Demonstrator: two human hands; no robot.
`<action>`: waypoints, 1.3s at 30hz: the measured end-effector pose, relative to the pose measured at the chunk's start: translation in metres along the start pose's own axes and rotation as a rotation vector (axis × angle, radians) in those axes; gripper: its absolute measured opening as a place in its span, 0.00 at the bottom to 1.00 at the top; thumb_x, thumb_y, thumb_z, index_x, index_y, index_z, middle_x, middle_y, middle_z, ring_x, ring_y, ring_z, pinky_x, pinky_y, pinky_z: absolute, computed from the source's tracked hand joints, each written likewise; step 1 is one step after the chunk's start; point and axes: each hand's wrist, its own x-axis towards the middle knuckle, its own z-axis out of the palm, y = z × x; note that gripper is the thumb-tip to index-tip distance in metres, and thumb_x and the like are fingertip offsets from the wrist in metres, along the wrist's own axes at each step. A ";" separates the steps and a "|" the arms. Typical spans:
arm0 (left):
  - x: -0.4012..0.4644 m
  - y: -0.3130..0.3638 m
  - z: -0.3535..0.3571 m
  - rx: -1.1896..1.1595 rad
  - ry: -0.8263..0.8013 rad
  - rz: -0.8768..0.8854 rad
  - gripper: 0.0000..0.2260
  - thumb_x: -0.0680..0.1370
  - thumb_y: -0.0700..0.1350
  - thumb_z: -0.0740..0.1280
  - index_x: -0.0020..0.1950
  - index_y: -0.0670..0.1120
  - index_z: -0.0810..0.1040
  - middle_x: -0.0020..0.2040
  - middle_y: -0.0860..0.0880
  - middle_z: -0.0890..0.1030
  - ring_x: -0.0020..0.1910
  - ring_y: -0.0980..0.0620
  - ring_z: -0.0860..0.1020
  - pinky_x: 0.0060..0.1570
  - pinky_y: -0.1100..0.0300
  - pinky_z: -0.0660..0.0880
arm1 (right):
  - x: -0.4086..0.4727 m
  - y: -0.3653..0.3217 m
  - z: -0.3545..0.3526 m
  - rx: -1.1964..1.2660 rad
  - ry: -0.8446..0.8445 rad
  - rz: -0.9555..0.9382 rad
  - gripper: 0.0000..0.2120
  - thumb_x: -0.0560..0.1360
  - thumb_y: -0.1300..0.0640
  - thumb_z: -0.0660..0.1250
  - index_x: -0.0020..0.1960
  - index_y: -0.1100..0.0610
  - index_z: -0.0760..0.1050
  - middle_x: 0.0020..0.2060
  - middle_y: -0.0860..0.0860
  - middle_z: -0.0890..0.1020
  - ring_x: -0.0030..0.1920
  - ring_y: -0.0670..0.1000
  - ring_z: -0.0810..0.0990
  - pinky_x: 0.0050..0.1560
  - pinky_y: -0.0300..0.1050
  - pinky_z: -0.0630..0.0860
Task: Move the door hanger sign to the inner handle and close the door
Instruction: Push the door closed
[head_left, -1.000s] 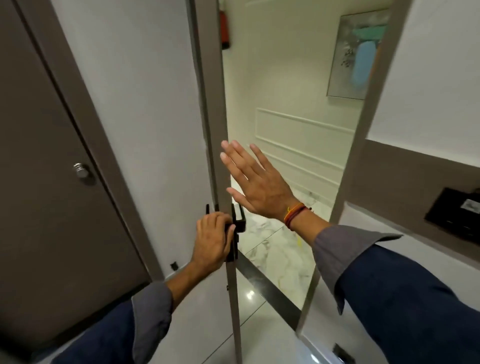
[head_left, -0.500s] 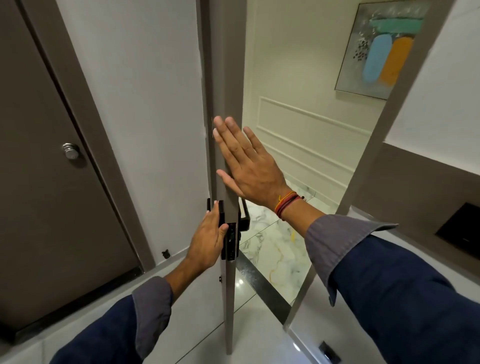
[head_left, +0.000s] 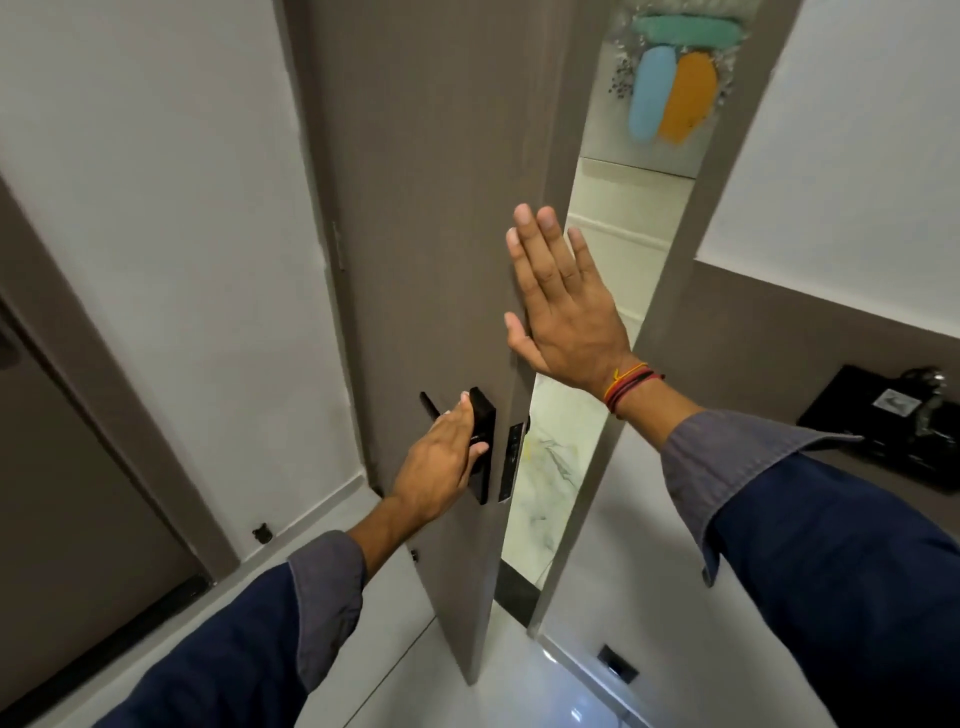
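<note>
Head view: the closing step is in hand. The right hand (head_left: 563, 317) lies flat and released against the door (head_left: 431, 208); the left hand (head_left: 441, 467) loosely cups the inner handle (head_left: 480, 441). No hanger sign shows. Next, press until it latches.

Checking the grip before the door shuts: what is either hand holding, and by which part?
The left hand rests on the black lock body of the grey-brown door, grip unclear. The right hand holds nothing, flat against the door's edge.

The head camera is looking forward and slightly down, sitting close behind the door (head_left: 415, 208), facing its inner side.
</note>
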 end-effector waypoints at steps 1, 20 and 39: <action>0.008 0.004 0.005 0.033 0.008 0.035 0.30 0.85 0.51 0.61 0.81 0.37 0.57 0.78 0.39 0.68 0.74 0.41 0.71 0.72 0.49 0.71 | -0.005 0.010 0.000 -0.038 -0.026 0.017 0.42 0.81 0.47 0.60 0.85 0.66 0.45 0.83 0.63 0.49 0.85 0.60 0.39 0.84 0.64 0.52; 0.166 0.058 0.103 0.110 -0.144 0.103 0.25 0.87 0.53 0.54 0.81 0.41 0.60 0.79 0.40 0.67 0.77 0.44 0.68 0.77 0.54 0.63 | -0.038 0.125 0.019 -0.694 -0.492 0.151 0.42 0.85 0.36 0.52 0.85 0.67 0.48 0.84 0.65 0.52 0.85 0.64 0.53 0.83 0.62 0.49; 0.213 0.068 0.144 0.235 -0.146 0.135 0.26 0.87 0.53 0.50 0.81 0.39 0.55 0.80 0.38 0.64 0.80 0.44 0.62 0.79 0.53 0.57 | -0.020 0.131 0.051 -0.915 -0.724 0.108 0.35 0.82 0.49 0.48 0.81 0.72 0.58 0.79 0.73 0.60 0.82 0.69 0.58 0.83 0.63 0.46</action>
